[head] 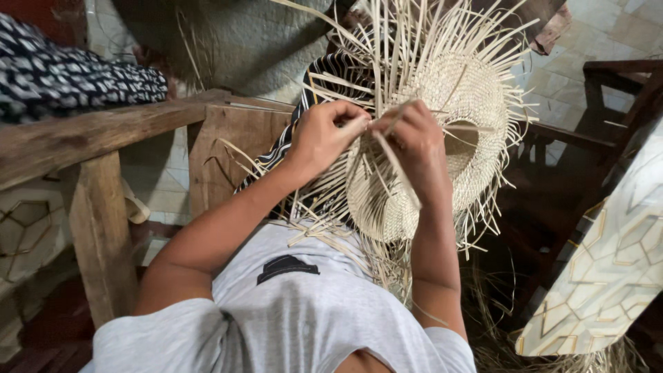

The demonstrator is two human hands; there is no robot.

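From the head view, my left hand and right hand met over a half-woven straw hat resting against my lap. The left fingers were curled, pinching thin straw strands at the brim; the right fingers were bent around the same strands. Loose straw fanned outward beyond the fingertips. A wooden rail stood left of them.

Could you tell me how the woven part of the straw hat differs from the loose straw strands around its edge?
The woven part is tight, forming a curved surface; the loose straw strands stick out separately like a fringe. The left hand and right hand grip the loose strands, not the woven part. Both share the same pale straw colour.
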